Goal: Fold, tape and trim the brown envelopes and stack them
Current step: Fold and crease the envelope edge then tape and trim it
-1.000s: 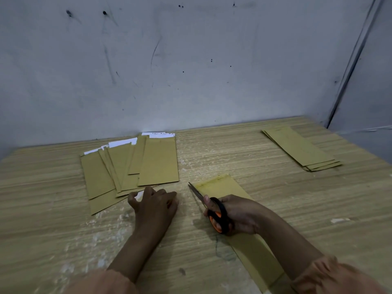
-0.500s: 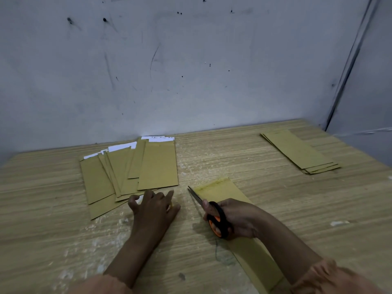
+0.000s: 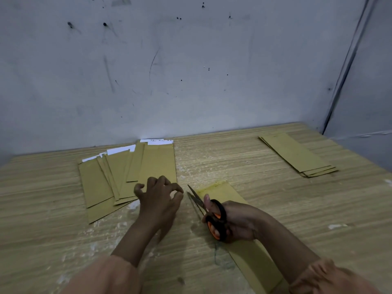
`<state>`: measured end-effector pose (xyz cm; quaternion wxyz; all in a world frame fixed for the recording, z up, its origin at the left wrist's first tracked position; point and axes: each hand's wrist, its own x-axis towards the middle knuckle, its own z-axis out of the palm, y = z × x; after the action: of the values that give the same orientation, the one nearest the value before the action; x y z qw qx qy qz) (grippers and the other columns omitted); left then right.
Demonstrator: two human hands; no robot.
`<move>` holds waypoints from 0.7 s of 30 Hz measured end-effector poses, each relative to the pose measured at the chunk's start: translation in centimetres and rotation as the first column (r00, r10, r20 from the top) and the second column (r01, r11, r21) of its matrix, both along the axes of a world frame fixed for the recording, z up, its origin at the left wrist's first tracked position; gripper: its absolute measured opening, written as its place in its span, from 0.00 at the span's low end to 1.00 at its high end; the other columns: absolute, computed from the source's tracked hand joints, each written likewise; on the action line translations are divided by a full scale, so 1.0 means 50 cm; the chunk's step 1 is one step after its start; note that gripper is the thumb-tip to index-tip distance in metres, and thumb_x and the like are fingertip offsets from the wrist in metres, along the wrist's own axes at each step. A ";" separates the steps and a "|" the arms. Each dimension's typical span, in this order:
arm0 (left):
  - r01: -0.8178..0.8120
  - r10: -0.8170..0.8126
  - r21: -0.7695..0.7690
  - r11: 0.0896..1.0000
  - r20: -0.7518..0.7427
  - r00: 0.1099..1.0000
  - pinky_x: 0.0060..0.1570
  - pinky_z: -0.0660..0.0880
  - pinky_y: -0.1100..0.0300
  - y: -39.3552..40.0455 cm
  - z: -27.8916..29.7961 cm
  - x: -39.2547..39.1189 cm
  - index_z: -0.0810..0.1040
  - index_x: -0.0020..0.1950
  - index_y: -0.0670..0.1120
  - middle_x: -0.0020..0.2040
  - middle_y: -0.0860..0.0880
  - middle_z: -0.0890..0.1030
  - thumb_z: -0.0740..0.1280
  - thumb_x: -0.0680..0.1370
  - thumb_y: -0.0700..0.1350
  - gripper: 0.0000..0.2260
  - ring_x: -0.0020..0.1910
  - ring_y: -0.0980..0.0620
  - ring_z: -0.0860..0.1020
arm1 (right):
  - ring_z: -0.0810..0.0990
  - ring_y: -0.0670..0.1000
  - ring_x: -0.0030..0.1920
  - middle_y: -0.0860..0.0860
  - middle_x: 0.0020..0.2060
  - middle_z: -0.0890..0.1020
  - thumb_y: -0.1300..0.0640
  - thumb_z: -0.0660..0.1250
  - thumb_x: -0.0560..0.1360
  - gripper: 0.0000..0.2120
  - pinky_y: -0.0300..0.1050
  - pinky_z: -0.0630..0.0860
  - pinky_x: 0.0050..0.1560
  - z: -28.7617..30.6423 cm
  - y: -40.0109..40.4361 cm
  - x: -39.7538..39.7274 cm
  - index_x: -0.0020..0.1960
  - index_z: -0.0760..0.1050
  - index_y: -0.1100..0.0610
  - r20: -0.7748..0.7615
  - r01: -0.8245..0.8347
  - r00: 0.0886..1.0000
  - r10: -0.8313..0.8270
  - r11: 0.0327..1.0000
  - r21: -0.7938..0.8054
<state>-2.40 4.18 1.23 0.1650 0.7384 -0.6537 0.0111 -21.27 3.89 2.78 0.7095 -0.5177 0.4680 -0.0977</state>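
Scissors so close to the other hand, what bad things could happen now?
1. The orange-and-black handled scissors, gripped by the right hand, have their blades open and pointing toward the left hand, whose curled fingers sit near the tips. A nick seems possible.
2. The long brown paper envelope under the right hand is not pinned by the left hand, so it may slide and the trim go crooked.
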 end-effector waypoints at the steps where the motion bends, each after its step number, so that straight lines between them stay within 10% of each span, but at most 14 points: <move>1: 0.023 -0.023 0.040 0.999 0.000 1.000 0.62 0.47 0.51 -0.010 0.003 -0.006 0.78 0.55 0.61 0.54 0.56 0.68 0.50 0.78 0.55 0.17 0.64 0.54 0.60 | 0.72 0.43 0.24 0.49 0.27 0.73 0.30 0.60 0.60 0.33 0.33 0.62 0.26 0.001 0.000 0.001 0.47 0.72 0.59 0.002 -0.002 1.000 0.002 1.000 0.007; 21: 0.058 -0.109 0.291 0.955 0.160 0.981 0.65 0.51 0.45 -0.032 0.015 -0.021 0.75 0.60 0.58 0.59 0.50 0.67 0.50 0.81 0.49 0.16 0.64 0.49 0.60 | 0.73 0.42 0.25 0.48 0.27 0.74 0.28 0.59 0.59 0.33 0.32 0.63 0.24 0.011 -0.006 -0.015 0.46 0.73 0.57 0.005 -0.079 0.997 0.079 0.995 0.063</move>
<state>-3.46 2.58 2.01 -0.0009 0.7222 -0.6912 -0.0256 -22.03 3.60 3.33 0.7296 -0.5127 0.4491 -0.0554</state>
